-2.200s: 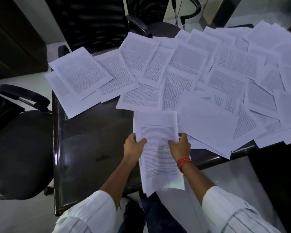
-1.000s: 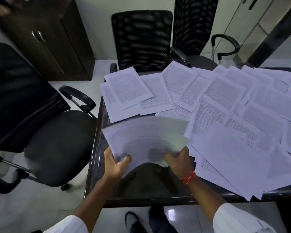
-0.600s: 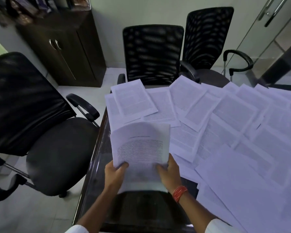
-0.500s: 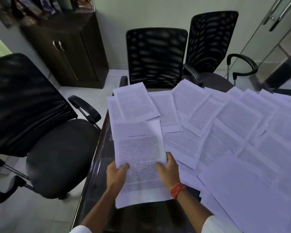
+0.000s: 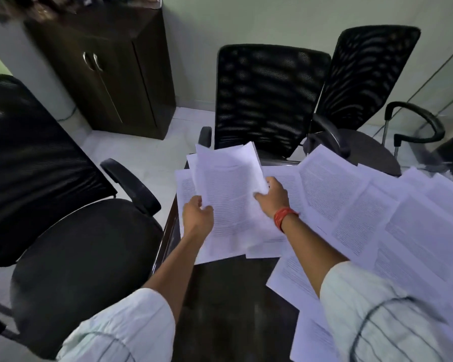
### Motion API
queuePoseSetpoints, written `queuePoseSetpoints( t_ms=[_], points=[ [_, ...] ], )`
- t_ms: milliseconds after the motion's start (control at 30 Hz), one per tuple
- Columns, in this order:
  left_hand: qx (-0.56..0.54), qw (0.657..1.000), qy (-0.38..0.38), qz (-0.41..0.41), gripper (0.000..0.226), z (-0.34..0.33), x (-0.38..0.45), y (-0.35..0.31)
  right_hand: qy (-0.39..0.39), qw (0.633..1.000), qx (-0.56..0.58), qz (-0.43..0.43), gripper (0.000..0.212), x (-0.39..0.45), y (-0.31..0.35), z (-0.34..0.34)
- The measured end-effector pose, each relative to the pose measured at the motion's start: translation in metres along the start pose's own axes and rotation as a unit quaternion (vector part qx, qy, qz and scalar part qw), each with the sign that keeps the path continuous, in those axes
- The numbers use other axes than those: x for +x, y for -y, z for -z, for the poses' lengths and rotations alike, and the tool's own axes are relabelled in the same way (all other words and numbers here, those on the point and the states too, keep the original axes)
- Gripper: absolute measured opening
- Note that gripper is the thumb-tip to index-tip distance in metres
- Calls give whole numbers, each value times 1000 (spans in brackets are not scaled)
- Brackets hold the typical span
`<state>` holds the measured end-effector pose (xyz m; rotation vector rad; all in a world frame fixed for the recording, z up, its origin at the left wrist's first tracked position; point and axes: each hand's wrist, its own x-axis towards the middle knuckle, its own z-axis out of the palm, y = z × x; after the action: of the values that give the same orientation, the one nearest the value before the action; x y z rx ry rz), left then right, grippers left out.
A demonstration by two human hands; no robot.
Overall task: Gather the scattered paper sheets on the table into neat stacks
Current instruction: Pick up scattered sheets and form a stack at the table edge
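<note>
Dark desk (image 5: 233, 304), its far and right parts covered by scattered printed sheets (image 5: 372, 220) lying flat and overlapping. Black office chairs: one at left (image 5: 71, 231), two beyond the far edge (image 5: 270, 97). Dark wooden cabinet (image 5: 107, 71) against the wall. Held stack of sheets (image 5: 230, 199) at the desk's far left corner, long axis running away from the person, top edge tipped slightly left. Left hand (image 5: 197, 217) grasping its left edge. Right hand (image 5: 273, 196), red wristband (image 5: 284, 216), fingers curled on its right edge.
</note>
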<state>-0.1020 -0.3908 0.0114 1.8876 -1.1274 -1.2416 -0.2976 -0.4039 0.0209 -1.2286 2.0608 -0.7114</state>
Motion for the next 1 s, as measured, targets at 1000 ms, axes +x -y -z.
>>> queuePoseSetpoints(
  t_ms=[1000],
  points=[
    [216, 973, -54, 55, 43, 8, 26, 22, 102, 957, -272, 12, 85, -10, 2, -84]
  ],
)
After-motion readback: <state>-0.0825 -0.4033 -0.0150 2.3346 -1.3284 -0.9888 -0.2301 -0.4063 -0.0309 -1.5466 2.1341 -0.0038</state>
